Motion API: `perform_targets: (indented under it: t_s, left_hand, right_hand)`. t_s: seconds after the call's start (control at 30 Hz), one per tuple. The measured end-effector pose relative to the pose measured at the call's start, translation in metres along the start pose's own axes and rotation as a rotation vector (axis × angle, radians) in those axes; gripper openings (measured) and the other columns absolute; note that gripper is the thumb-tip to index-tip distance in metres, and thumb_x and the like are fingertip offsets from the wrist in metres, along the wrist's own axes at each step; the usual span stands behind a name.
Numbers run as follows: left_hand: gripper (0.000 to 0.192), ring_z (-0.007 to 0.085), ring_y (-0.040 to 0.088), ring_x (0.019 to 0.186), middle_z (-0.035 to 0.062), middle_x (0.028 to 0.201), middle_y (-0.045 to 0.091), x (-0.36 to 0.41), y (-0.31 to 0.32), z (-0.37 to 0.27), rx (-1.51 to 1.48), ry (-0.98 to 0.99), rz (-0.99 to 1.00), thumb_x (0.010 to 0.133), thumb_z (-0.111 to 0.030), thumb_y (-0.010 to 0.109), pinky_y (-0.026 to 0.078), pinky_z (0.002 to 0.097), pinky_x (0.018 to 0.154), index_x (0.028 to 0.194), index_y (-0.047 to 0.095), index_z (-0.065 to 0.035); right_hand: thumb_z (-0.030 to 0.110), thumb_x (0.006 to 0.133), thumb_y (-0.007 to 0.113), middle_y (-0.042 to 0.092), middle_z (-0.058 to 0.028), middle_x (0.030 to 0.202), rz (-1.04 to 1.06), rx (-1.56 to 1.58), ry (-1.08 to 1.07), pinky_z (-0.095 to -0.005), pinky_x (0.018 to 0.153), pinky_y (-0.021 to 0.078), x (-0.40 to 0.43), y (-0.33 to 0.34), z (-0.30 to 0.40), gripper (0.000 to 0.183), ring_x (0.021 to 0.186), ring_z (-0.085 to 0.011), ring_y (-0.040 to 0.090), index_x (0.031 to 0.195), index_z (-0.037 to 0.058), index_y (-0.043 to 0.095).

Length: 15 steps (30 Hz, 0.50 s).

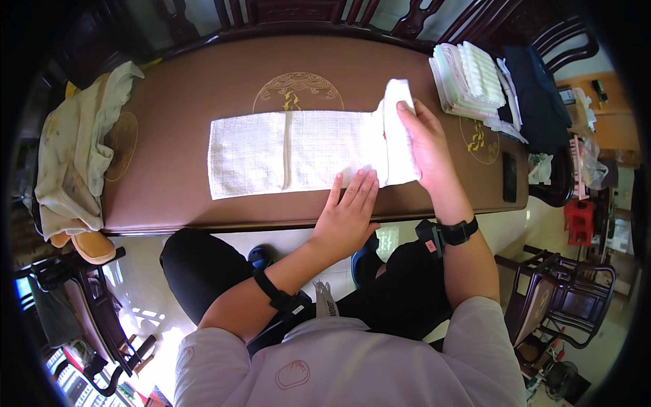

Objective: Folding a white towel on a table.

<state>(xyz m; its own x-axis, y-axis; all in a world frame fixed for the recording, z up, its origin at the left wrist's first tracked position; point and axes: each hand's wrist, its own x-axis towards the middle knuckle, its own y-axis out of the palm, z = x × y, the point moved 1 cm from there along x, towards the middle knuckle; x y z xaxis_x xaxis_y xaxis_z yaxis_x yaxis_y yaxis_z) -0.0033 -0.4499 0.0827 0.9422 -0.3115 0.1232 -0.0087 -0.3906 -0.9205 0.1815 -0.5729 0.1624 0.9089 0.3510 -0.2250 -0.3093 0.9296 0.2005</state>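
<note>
A white cloth with a faint grid weave (325, 147) lies as a long strip across the brown padded table cover (183, 208). A crease or folded edge crosses it left of its middle. My right hand (427, 137) grips the cloth's right end, thumb on top, where a part is folded over and its upper corner stands raised. Palm down, my left hand (351, 213) has its fingertips on the cloth's lower edge, fingers slightly apart, holding nothing.
Folded cloths in a stack (468, 81) sit at the table's back right, beside dark fabric (534, 91). A black phone (509, 177) lies near the right edge. Crumpled pale fabric (76, 157) covers the left end. A wooden chair (559, 295) stands at the right; a carved wooden backrest (295, 10) runs behind.
</note>
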Motion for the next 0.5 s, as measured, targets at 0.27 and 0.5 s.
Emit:
perform_targets:
  t_s: [0.27, 0.5]
  left_hand:
    - [0.089, 0.0416, 0.043, 0.159, 0.0231, 0.166, 0.053, -0.008, 0.007, -0.001, -0.026, -0.014, 0.035, 0.099, -0.049, 0.075, 0.022, 0.0646, 0.136, 0.163, 0.049, 0.0069]
    - [0.091, 0.0374, 0.037, 0.164, 0.0199, 0.173, 0.047, -0.018, 0.014, 0.004, 0.023, -0.015, 0.156, 0.102, -0.048, 0.068, 0.019, 0.0598, 0.138, 0.17, 0.04, 0.004]
  right_hand:
    - [0.023, 0.105, 0.078, 0.076, -0.0073, 0.108, 0.028, -0.143, 0.023, -0.0289, 0.084, 0.0564, 0.013, 0.064, -0.03, 0.037, 0.096, -0.0121, 0.072, 0.132, -0.0002, 0.066]
    - [0.023, 0.101, 0.08, 0.079, -0.014, 0.094, 0.072, -0.818, -0.092, -0.0381, 0.078, 0.0603, 0.033, 0.105, -0.078, 0.047, 0.084, -0.0233, 0.077, 0.137, 0.0008, 0.059]
